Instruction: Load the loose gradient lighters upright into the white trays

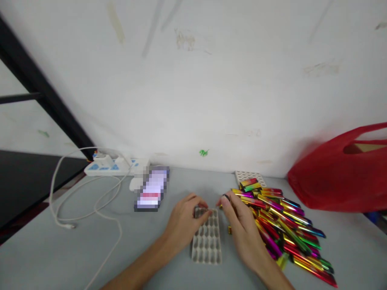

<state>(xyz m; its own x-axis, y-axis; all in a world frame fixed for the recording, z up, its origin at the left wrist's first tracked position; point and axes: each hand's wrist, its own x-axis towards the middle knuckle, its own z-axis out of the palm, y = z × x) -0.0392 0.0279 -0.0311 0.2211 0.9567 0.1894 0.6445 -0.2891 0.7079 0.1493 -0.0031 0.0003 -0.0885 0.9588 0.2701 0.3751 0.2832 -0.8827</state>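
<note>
A pale tray with rows of small hollows lies on the grey table. My left hand is at the tray's upper left, its thumb and fingers curled over the top end around something dark that I cannot make out. Just right of the tray's top end is my right hand, thumb and fingers pinched together near a small dark item too small to name. Beside and partly behind the right hand spreads a pile of shiny multicoloured tubes, in red, gold, green, purple and blue.
A phone lies at the back left, near a white power strip and a looping white cable. Behind the pile is a white perforated tray. A red bag stands at the right, against the white wall.
</note>
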